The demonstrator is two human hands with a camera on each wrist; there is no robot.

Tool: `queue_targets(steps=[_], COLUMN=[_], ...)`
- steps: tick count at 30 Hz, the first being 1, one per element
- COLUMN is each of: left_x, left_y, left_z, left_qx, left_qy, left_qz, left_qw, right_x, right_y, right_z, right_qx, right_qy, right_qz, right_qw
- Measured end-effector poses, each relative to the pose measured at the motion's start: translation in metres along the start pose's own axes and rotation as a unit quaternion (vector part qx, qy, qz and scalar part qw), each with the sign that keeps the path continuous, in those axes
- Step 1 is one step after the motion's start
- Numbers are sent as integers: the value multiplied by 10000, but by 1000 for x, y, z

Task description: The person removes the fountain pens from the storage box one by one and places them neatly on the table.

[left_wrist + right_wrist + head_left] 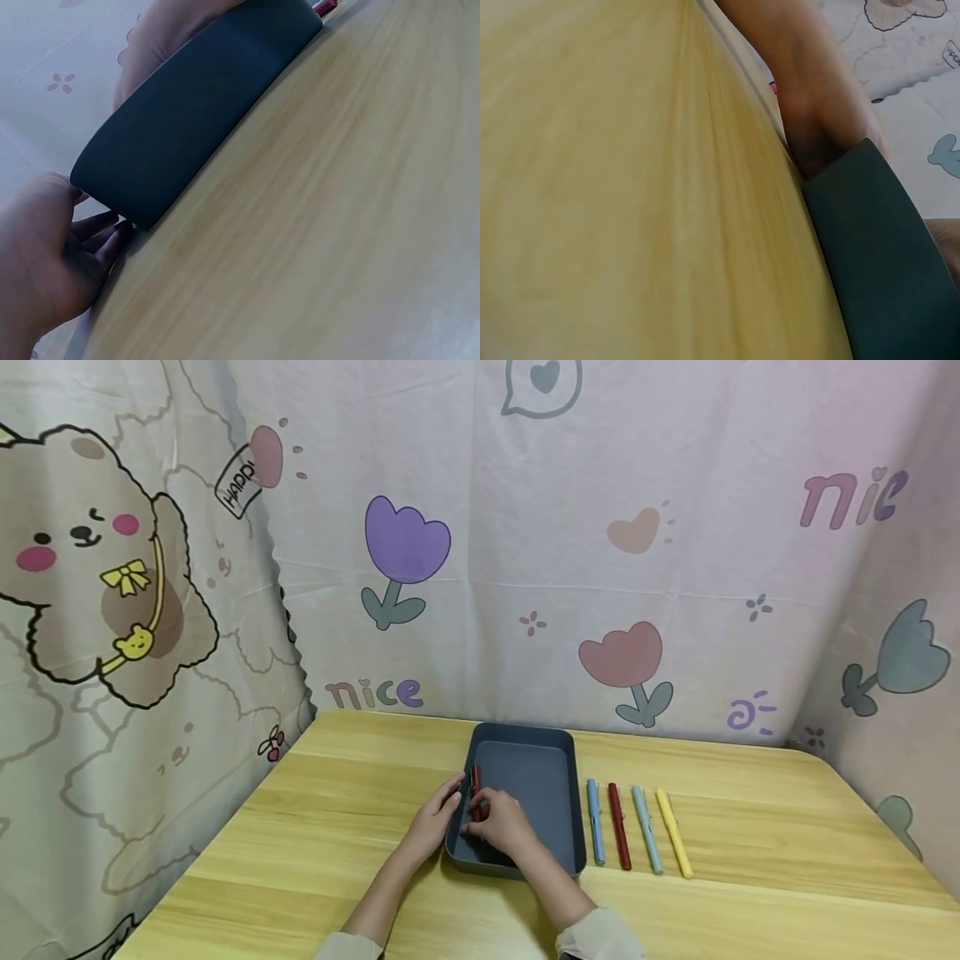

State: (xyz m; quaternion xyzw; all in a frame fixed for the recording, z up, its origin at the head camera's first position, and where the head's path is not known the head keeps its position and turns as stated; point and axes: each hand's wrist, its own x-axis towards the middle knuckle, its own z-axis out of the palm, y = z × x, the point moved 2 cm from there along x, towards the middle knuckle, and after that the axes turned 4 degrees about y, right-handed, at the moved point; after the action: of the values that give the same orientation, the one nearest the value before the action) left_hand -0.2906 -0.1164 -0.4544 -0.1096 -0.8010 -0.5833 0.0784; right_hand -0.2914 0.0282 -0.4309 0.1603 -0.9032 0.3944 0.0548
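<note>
A dark grey rectangular tray [536, 785] sits on the wooden table. At its left wall is my left hand [431, 822], thumb up by the rim and fingers along the outside. In the left wrist view, that hand [45, 255] holds one end of the tray [180, 120]. My right hand [504, 822] reaches over the near rim and pinches a dark red pen [476, 777] inside, along the left wall. The hand covers the pen's lower part. In the right wrist view, the tray wall [885, 262] hides what the fingers hold.
Right of the tray lie a blue pen [595, 822], another dark red pen [619, 827], a light teal pen [647, 829] and a yellow pen [674, 833], side by side in a row. A printed curtain [517, 568] hangs behind the table [360, 777].
</note>
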Motion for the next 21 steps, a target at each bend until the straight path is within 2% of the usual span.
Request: queue_targets(steps=[8,13,21], left_x=[1,0,-1], left_y=[-2,-1,1], left_z=[1,1,0], left_qx=[-99,-15,48], left_qy=[-49,-47,46], left_qz=[-60,-70,-26], left_qw=[9999,10000,10000], right_x=[-2,-3,-5], right_y=[0,-1,2], right_z=[-3,-7,-12], right_qx=[-280,-298,497], right_qy=[186,231,-128], right_qz=[-137,-78,448], right_qw=[9993,9993,9977])
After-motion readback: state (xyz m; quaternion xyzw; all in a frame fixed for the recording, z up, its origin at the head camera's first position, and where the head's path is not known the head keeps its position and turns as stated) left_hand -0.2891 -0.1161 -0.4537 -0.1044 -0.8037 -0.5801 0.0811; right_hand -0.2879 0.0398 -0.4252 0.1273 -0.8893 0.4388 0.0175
